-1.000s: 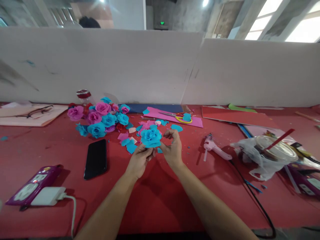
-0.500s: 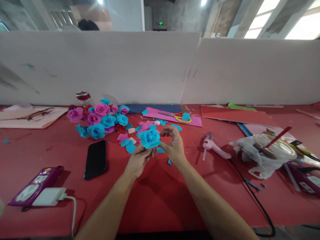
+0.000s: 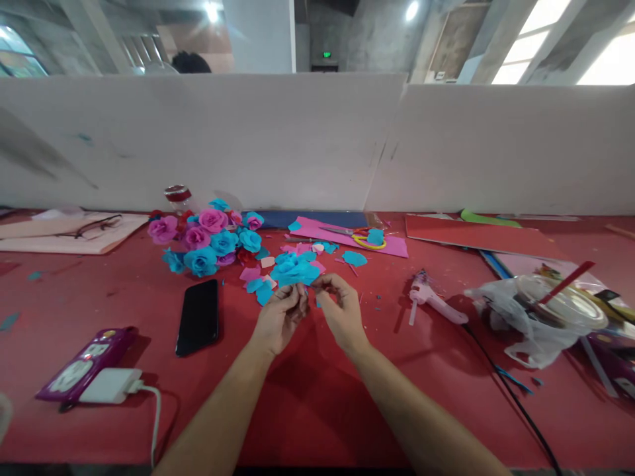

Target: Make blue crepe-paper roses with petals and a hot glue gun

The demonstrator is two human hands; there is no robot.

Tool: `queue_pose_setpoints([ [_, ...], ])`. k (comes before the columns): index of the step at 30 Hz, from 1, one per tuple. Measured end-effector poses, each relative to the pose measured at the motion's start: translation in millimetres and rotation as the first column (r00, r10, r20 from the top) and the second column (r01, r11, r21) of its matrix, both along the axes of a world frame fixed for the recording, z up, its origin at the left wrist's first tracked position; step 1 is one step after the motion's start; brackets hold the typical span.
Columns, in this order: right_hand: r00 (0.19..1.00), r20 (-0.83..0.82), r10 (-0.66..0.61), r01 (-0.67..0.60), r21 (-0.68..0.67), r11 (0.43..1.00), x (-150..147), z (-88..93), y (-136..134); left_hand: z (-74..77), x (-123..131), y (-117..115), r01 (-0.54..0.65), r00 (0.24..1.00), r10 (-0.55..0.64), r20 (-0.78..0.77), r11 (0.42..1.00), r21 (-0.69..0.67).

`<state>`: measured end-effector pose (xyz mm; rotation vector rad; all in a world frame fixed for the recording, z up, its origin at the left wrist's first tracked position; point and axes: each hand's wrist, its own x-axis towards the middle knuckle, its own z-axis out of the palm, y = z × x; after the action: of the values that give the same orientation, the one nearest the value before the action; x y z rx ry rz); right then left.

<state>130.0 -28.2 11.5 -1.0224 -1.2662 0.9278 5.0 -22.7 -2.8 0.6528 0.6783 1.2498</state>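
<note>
While the left hand (image 3: pixel 280 320) grasps its underside, thumb and fingertips bunched together, the bright blue layered crepe-paper rose (image 3: pixel 294 268) sits mid-frame in the head view, above the red tabletop (image 3: pixel 307 416). Bloom faces up, tipped away from the wearer, so petals show mostly from the side. Widest spread runs left to right; base points down toward the wearer, into the left fingers. Stem hidden, so its axis can't be read. Right hand (image 3: pixel 343 311): thumb and forefinger brought together at the rose's lower right edge, other fingers curled; can't tell if a petal is pinched.

Behind and beside the rose, loose blue and pink paper scraps (image 3: pixel 264 292). Farther left, a cluster of blue, pink and red paper flowers (image 3: pixel 200 262), black smartphone (image 3: pixel 198 318) in front of it. Beyond the right hand, yellow-and-red-handled scissors (image 3: pixel 371 244) on a flat pink paper strip (image 3: pixel 397 248). To the right, pale pink glue gun (image 3: pixel 440 307), black cord trailing toward the wearer.
</note>
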Motion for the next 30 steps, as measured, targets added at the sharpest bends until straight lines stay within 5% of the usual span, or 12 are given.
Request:
queue_pose_setpoints([
  [5,0.950,-0.245,0.194,-0.233,-0.141,0.962,-9,1.2,-1,-1.6,2,0,-0.032,0.999,0.034,0.024,0.998,-0.052],
  [11,0.927,-0.285,0.245,-0.288,-0.120,0.950,-5,0.9,3,-2.4,2,-3,0.005,0.999,-0.004,-0.049,1.000,0.006],
  [22,0.943,-0.272,0.190,-0.225,-0.103,0.969,-5,9.4,0,-9.6,0,-1,0.028,0.998,-0.024,-0.053,0.998,0.064],
  [30,0.980,-0.112,0.162,-0.169,-0.056,0.984,-2,-5.2,2,-3.7,1,-2,0.025,0.998,-0.020,-0.061,0.997,0.078],
])
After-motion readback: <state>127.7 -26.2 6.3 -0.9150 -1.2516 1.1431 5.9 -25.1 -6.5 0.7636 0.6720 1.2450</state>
